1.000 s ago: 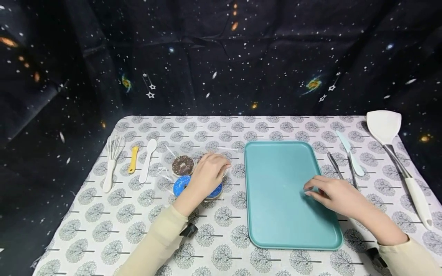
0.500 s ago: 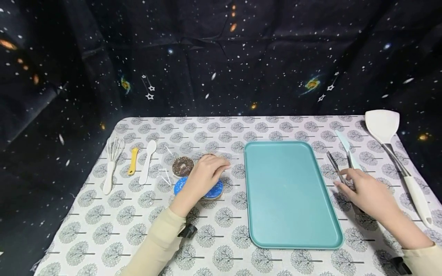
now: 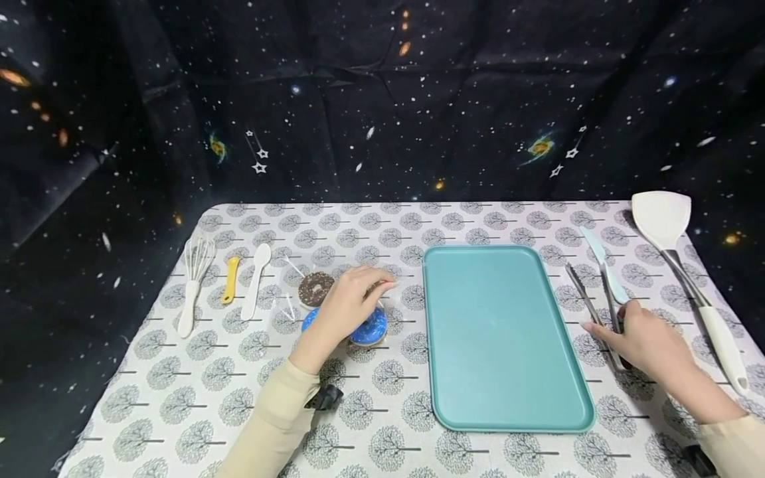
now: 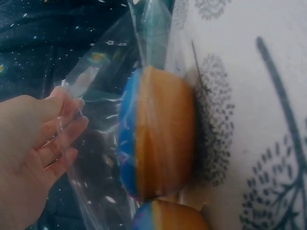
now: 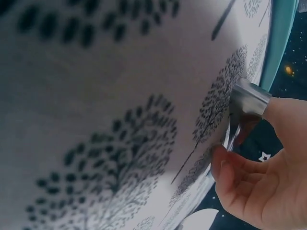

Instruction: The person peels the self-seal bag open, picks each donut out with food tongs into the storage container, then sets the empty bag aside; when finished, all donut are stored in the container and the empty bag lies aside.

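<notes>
My left hand [image 3: 352,299] pinches the edge of a clear plastic bag [image 4: 98,139] between thumb and fingertips. Inside the bag lie toy donuts: a chocolate-coloured one [image 3: 315,289] and blue-topped ones [image 3: 368,327], partly covered by the hand in the head view. Close up in the left wrist view, a blue-and-tan donut [image 4: 165,134] stands beside the fingers. At the right, my right hand [image 3: 654,342] has thumb and fingers on either side of metal tongs [image 3: 588,307], near their joined end. The bent metal end [image 5: 252,98] shows between them in the right wrist view.
A teal tray [image 3: 490,332] lies between the hands. Left of the bag are a whisk [image 3: 192,285], a yellow handle-like piece [image 3: 230,279] and a white spoon [image 3: 257,279]. Beyond the tongs lie a pale blue knife [image 3: 597,249] and a large white spatula [image 3: 663,219].
The right hand has moved from over the tray rightward to the tongs and taken hold of them. The left hand stays at the bag, shifting only slightly.
</notes>
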Available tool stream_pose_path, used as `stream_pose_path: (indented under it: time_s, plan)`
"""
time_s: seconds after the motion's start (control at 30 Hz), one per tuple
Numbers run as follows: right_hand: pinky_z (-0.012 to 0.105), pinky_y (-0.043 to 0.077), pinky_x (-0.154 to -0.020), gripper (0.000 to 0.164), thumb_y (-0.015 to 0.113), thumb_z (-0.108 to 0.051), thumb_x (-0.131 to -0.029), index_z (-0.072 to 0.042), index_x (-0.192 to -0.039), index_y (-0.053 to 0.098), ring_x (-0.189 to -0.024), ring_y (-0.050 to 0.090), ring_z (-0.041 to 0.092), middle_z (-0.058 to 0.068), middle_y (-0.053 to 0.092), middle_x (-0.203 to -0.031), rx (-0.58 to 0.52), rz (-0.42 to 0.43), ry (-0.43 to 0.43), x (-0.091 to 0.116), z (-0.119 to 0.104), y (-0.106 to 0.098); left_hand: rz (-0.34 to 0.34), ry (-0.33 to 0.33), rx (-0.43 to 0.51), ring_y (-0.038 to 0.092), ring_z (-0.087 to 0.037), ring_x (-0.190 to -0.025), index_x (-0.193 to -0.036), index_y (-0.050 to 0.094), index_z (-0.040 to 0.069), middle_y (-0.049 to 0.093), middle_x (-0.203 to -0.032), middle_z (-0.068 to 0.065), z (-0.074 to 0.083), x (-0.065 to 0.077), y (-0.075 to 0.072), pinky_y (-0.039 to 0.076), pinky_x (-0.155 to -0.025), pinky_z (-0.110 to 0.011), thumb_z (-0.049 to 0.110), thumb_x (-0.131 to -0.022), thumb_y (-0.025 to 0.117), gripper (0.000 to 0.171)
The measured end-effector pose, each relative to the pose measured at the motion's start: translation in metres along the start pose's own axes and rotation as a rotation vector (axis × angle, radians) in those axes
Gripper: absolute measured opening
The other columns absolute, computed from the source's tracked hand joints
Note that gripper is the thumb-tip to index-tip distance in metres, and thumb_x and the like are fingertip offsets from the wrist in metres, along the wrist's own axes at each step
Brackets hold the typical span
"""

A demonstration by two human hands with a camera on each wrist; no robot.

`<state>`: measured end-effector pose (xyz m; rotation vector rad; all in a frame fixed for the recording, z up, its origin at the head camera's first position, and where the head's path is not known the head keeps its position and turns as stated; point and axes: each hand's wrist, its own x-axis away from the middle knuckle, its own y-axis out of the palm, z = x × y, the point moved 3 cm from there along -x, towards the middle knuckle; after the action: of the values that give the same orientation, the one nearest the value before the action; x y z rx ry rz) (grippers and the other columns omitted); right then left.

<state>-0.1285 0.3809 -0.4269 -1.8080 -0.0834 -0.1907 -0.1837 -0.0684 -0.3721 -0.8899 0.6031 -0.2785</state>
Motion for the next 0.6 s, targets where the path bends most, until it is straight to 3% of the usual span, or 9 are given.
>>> stream_pose_path:
  time_s: [0.13, 0.27, 0.47, 0.6]
  plan:
    - [0.036, 0.038, -0.04, 0.084, 0.048, -0.064, -0.086, 0.019, -0.099, 0.041, -0.05, 0.05, 0.026, 0.017, 0.05, -0.063, -0.007, -0.026, -0.003, -0.0026, -0.0003, 0.0011, -0.007, 0.015, 0.001, 0.063, -0.017, -0.1, -0.1, 0.069, 0.012, 0.07, -0.103, -0.002, 0.0006, -0.0018, -0.0026, 0.045, -0.098, -0.037, 0.022, -0.09, 0.062, 0.016]
    - [0.039, 0.041, -0.042, 0.086, 0.043, -0.063, -0.089, 0.021, -0.104, 0.038, -0.051, 0.053, 0.029, 0.02, 0.052, -0.063, -0.016, -0.058, 0.013, -0.0047, -0.0002, 0.0011, -0.004, 0.035, 0.014, 0.064, -0.016, -0.097, -0.098, 0.07, 0.012, 0.07, -0.1, -0.001, 0.0005, -0.0041, -0.003, 0.047, -0.096, -0.034, 0.02, -0.088, 0.064, 0.014]
    - [0.04, 0.044, -0.044, 0.074, 0.038, -0.056, -0.094, 0.018, -0.096, 0.037, -0.05, 0.053, 0.028, 0.016, 0.052, -0.059, -0.067, -0.07, 0.007, -0.0022, -0.0025, 0.0016, 0.002, 0.044, 0.033, 0.064, -0.014, -0.095, -0.097, 0.071, 0.012, 0.071, -0.097, -0.001, -0.0002, -0.0049, -0.002, 0.049, -0.093, -0.03, 0.019, -0.088, 0.065, 0.013]
    - [0.042, 0.046, -0.046, 0.076, 0.036, -0.052, -0.097, 0.024, -0.106, 0.032, -0.046, 0.052, 0.022, 0.009, 0.052, -0.055, -0.113, -0.051, -0.009, 0.0021, -0.006, -0.0021, 0.002, 0.043, 0.038, 0.064, -0.015, -0.095, -0.098, 0.071, 0.01, 0.071, -0.098, -0.002, -0.0005, -0.0047, -0.0009, 0.049, -0.094, -0.031, 0.02, -0.088, 0.064, 0.015]
